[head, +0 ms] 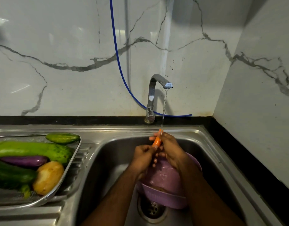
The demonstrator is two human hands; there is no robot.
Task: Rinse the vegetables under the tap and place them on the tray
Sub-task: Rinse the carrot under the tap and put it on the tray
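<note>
Water runs from the chrome tap point(158, 86) onto an orange carrot point(157, 141) held over the sink point(108, 154). My left hand point(144, 158) grips the carrot's near end, and my right hand point(169, 149) wraps round its upper part. Below the hands a purple colander point(163, 193) stands in the sink; something pale lies at its bottom. On the drainboard at left a steel mesh tray point(72, 163) holds a small cucumber point(63, 138), a long light-green gourd point(33, 150), a purple eggplant point(24, 161), a dark cucumber point(11, 176) and a potato point(48, 176).
The sink drain point(152, 209) lies just in front of the colander. A blue hose point(119, 62) hangs down the marble wall behind the tap. A black counter edge point(248, 154) runs along the sink's right side, with a wall corner beyond it.
</note>
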